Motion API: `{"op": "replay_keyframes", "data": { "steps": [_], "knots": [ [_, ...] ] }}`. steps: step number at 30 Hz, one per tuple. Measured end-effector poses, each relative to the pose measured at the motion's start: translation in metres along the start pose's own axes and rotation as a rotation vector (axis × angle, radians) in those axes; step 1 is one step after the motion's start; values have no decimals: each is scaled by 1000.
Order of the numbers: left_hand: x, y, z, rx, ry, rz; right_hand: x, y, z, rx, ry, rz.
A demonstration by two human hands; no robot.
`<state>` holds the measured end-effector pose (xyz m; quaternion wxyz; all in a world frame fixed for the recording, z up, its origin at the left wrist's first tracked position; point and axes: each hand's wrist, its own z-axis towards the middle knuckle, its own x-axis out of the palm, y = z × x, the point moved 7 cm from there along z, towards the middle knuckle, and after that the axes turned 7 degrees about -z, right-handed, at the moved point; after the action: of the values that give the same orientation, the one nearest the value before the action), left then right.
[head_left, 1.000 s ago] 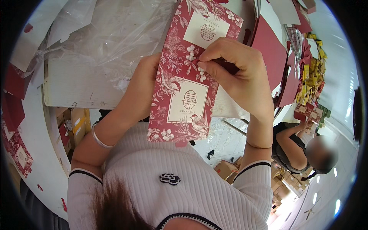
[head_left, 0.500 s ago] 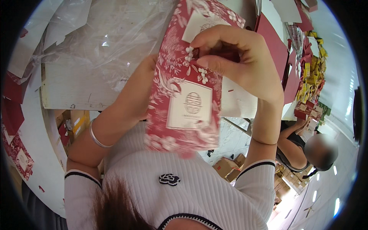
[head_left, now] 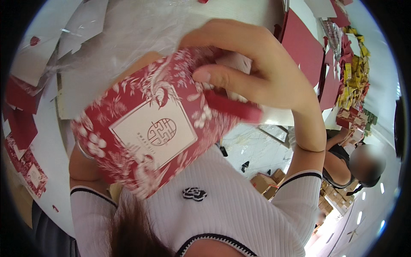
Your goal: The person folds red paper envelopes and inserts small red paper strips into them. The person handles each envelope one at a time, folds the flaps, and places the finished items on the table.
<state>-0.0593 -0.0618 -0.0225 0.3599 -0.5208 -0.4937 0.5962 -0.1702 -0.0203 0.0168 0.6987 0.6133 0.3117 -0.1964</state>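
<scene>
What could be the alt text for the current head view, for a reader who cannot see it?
A red floral box is tilted before a person in a white ribbed top: the right hand curves over its upper right part, the left hand is mostly hidden behind. Clear plastic lies on the white table beyond.

Bright light here, and we've got strip lamps [head_left: 359, 217] glaring below and right of the red package [head_left: 154, 132], its edges blurred, fisheye darkness curving around.
</scene>
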Motion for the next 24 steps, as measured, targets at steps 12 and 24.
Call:
{"op": "replay_keyframes", "data": {
  "steps": [12, 24],
  "knots": [
    [14, -31, -42, 117, -76, 207, 41, 24, -52, 114, -129, 537],
    [8, -37, -42, 204, -150, 264, 23, 33, -58, 3, -361, 149]
  ]
}}
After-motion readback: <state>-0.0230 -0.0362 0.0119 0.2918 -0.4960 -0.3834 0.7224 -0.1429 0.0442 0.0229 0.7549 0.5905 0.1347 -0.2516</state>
